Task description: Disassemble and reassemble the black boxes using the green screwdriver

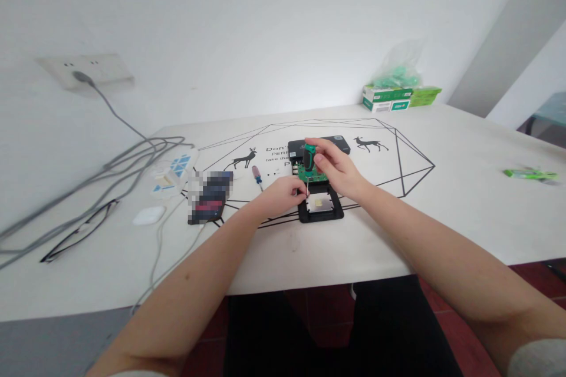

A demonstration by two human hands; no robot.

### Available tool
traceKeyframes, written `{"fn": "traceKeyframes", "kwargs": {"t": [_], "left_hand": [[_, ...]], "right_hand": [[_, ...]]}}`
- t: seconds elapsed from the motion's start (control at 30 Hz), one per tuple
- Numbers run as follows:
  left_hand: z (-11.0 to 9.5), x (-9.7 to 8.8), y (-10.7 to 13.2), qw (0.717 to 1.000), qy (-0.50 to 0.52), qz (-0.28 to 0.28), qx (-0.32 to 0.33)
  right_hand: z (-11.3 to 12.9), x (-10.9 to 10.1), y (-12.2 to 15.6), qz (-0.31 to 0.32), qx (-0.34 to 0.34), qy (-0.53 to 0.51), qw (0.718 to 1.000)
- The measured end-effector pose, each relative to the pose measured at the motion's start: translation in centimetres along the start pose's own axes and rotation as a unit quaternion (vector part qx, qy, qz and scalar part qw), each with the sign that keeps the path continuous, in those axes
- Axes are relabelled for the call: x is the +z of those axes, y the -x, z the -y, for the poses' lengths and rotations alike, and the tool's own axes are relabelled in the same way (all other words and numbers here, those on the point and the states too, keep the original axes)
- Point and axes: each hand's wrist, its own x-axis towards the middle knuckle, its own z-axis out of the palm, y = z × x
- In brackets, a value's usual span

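Observation:
In my right hand (pixel 342 172) is a green and black screwdriver (pixel 309 157), held upright with its shaft pointing down at the near edge of a green circuit board (pixel 302 175). My left hand (pixel 279 195) is beside the screwdriver's tip with its fingertips pinched together; what they hold, if anything, is hidden. Just below the board lies an open black case part (pixel 338 213) with a silver metal plate (pixel 321 204) in it. A flat black box-shaped cover (pixel 340 144) sits behind the board, partly covered by my right hand.
Left of my hands lie a second screwdriver (pixel 257 175), tiny dark parts (pixel 274 174) and a phone (pixel 216 197). Farther left are glasses (pixel 79 232), a white case (pixel 149 215) and grey cables (pixel 119 179). Green-white boxes (pixel 387 98) stand back right; a green packet (pixel 530 174) lies right.

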Motion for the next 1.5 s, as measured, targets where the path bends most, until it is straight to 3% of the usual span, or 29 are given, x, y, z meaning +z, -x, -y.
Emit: {"fn": "traceKeyframes", "kwargs": {"t": [0.17,0.27,0.47,0.6,0.77,0.9,1.13,1.33,1.5], "left_hand": [[-0.2,-0.3,0.3,0.997,-0.047,-0.009,0.061],[-0.2,-0.8,0.8,0.994,-0.091,-0.023,0.056],[0.3,-1.4,1.5,0.987,-0.103,0.118,-0.043],[0.6,-1.3,1.6,0.981,-0.099,0.155,-0.066],[0.6,-1.2,1.5,0.984,-0.086,0.146,-0.06],[1.0,-1.1,1.4,0.985,-0.085,0.139,-0.051],[1.3,-0.9,1.3,0.987,-0.087,0.132,-0.038],[1.0,-1.2,1.1,0.983,-0.095,0.15,-0.049],[1.3,-1.1,1.0,0.984,-0.098,0.141,-0.039]], "right_hand": [[-0.3,0.1,-0.1,-0.047,-0.008,0.013,0.999],[-0.3,0.2,-0.1,-0.083,0.013,-0.005,0.996],[0.0,0.3,-0.1,-0.084,0.061,-0.086,0.991],[0.0,0.4,0.2,-0.067,0.039,-0.042,0.996],[0.8,0.3,0.5,-0.012,0.017,-0.012,1.0],[1.0,0.3,0.3,-0.019,-0.004,0.011,1.0],[0.1,0.9,-0.3,-0.066,0.012,0.007,0.998],[-0.1,2.1,-1.4,-0.168,0.052,0.01,0.984],[0.3,2.9,-1.2,-0.17,0.07,-0.035,0.982]]}}
